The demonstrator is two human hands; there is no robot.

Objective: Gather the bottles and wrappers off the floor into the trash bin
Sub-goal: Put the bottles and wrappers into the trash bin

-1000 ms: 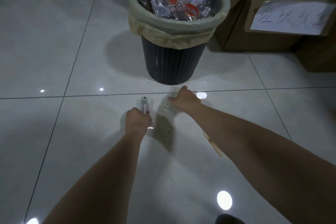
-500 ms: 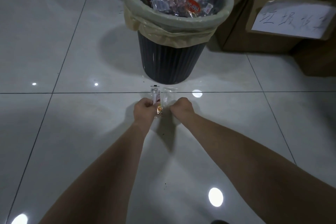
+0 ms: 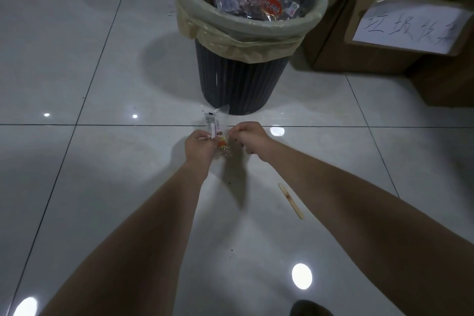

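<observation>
In the head view, both hands have come together in front of the trash bin (image 3: 243, 79). A second ago they were apart, each picking at clear plastic on the tiles; now the left hand (image 3: 201, 146) and the right hand (image 3: 250, 137) sit side by side, raised a little off the floor. The left hand's fingers are clamped on a clear wrapper (image 3: 216, 127) with a white label and an orange patch, which stands up out of its grip. The right hand is curled into a loose fist just beside it; it seems to be pinching the same wrapper or more clear film, but I cannot tell which. The gathering of this piece looks done, and what is left for it is the lift up and over the bin's rim.

The bin stands just beyond the hands, lined with a pale bag (image 3: 230, 36) folded over the rim, and it is already heaped with clear packets (so a light wrapper may slide off the pile rather than settle in). Nothing lies between the hands and the bin.

On the near right, a wooden ice-lolly stick (image 3: 291, 200) lies flat on the floor (image 3: 89, 187), close beside the right forearm, not yet collected. Cardboard boxes (image 3: 372, 54) stand to the far right, one with a handwritten paper sign (image 3: 410, 27). No bottles show on the floor here.
</observation>
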